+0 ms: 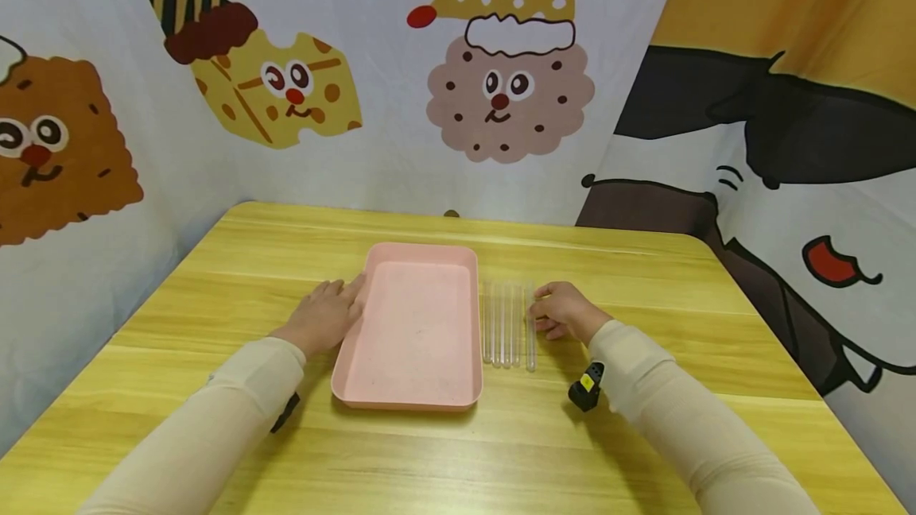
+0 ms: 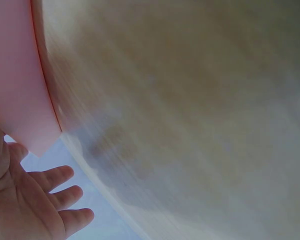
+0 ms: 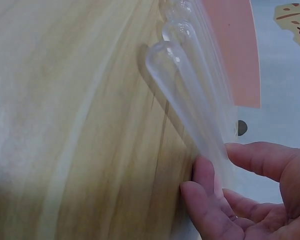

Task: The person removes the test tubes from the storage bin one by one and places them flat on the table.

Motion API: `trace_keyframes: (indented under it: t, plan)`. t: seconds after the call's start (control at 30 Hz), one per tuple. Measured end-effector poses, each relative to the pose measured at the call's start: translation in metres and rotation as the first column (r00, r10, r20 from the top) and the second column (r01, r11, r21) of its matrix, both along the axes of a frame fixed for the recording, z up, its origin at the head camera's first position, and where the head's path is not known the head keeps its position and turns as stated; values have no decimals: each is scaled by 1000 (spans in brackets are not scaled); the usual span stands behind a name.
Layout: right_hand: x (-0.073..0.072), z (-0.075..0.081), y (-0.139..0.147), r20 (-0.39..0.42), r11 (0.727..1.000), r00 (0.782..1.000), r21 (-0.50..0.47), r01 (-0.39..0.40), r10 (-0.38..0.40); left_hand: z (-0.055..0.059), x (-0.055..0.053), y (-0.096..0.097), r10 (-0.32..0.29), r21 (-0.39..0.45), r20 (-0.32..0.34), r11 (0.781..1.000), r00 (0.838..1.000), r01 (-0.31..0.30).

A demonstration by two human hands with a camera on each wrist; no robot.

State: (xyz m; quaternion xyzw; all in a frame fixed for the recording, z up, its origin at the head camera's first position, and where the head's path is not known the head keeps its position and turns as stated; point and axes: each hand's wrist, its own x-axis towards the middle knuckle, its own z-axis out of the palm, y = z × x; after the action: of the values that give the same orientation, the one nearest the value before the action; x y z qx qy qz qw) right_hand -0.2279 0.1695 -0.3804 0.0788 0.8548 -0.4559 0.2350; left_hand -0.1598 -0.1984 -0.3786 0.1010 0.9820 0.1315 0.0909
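Observation:
A pink rectangular tray (image 1: 408, 324) lies on the wooden table, its inside bare. My left hand (image 1: 325, 314) is at the tray's left side, fingers spread and fingertips at the rim; the left wrist view shows the left hand (image 2: 25, 200) with straight fingers beside the pink wall. Several clear test tubes (image 1: 506, 328) lie side by side along the tray's right side, rounded ends toward me. My right hand (image 1: 565, 312) pinches the rightmost test tube (image 1: 531, 340) near its far half. In the right wrist view, thumb and fingers close around that test tube (image 3: 172, 85).
The wooden table (image 1: 572, 459) has rounded far corners. A cloth backdrop (image 1: 386, 173) with cartoon prints hangs behind and beside it. A black wrist device (image 1: 587, 388) hangs under the right sleeve (image 1: 665, 388).

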Motion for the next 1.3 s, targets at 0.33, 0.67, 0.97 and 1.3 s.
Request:
trace_keyframes:
  t: [0.33,0.67,0.97,1.3]
  plan:
    - [-1,4,-2,-7,999,1000,50,-4,5,2,1,0,12,21,-2,1000,1000,-12]
    - [-3,4,-2,-8,998,1000,61,-20,21,1,1,-1,7,25,-18,1000,1000,-6]
    - [-3,1,-1,-19,998,999,58,-25,26,-1,-1,-2,12,21,-14,1000,1000,-12]
    - [-1,4,-1,-16,997,1000,71,-13,14,-1,-1,-1,3,-9,-24,1000,1000,-4]
